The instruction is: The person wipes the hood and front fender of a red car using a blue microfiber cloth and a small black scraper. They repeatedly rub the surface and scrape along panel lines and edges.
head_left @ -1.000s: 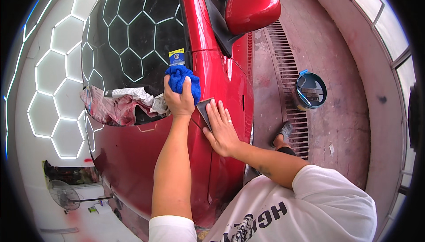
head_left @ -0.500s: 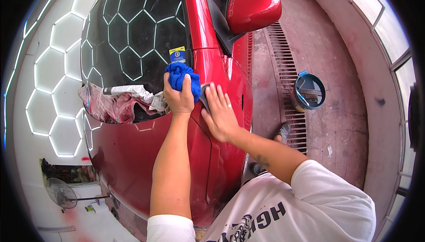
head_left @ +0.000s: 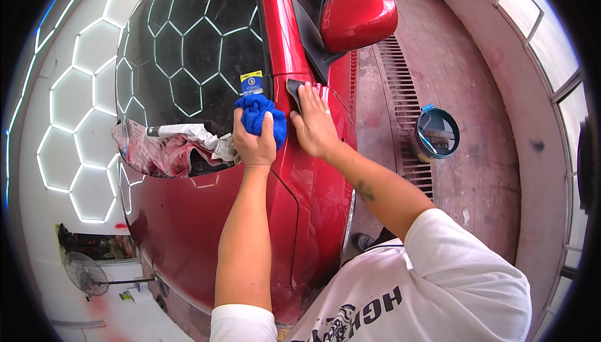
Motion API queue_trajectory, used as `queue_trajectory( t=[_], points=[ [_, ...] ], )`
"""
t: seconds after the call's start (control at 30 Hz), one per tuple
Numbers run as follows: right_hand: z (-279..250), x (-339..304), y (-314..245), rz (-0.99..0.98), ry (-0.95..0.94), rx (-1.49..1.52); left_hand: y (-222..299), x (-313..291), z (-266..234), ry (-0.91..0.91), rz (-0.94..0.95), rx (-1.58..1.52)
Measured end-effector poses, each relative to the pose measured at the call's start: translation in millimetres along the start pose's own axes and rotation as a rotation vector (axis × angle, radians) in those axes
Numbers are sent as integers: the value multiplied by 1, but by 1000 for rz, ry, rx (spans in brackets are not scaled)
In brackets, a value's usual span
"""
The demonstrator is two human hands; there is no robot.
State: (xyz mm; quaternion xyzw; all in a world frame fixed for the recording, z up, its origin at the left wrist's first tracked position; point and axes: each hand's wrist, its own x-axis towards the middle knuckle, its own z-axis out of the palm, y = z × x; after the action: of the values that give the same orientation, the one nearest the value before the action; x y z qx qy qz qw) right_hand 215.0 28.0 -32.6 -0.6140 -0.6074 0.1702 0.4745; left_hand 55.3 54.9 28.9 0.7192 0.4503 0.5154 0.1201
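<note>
My left hand is closed around a bunched blue cloth at the lower corner of the windshield. Just right of it, my right hand lies with its fingers stretched flat over a dark grey sheet of sandpaper, pressing it to the red car's fender below the windshield pillar. Only the sheet's left part shows; the fingers cover the rest. Above the cloth, a small blue-and-yellow label sits on the glass.
Crumpled, red-stained newspaper lies along the base of the windshield. The red side mirror juts out ahead of my right hand. On the floor at right, a dark bucket stands by a drain grate. A fan is at far left.
My right hand has slid forward with the sandpaper, up the fender toward the pillar. The left hand with the blue cloth has barely shifted.
</note>
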Motion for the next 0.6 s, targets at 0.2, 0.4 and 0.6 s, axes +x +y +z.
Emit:
queue_trajectory(
  t=[0.2, 0.4, 0.6],
  points=[
    [-10, -38, -2, -136, -187, -47, -3, 0, -2, 37, 85, 41],
    [-31, 21, 7, -248, -157, -180, -7, -1, -3, 4, 87, 101],
    [-27, -4, -13, -327, -177, -290, -12, -2, 1, 37, 144, 135]
  ],
)
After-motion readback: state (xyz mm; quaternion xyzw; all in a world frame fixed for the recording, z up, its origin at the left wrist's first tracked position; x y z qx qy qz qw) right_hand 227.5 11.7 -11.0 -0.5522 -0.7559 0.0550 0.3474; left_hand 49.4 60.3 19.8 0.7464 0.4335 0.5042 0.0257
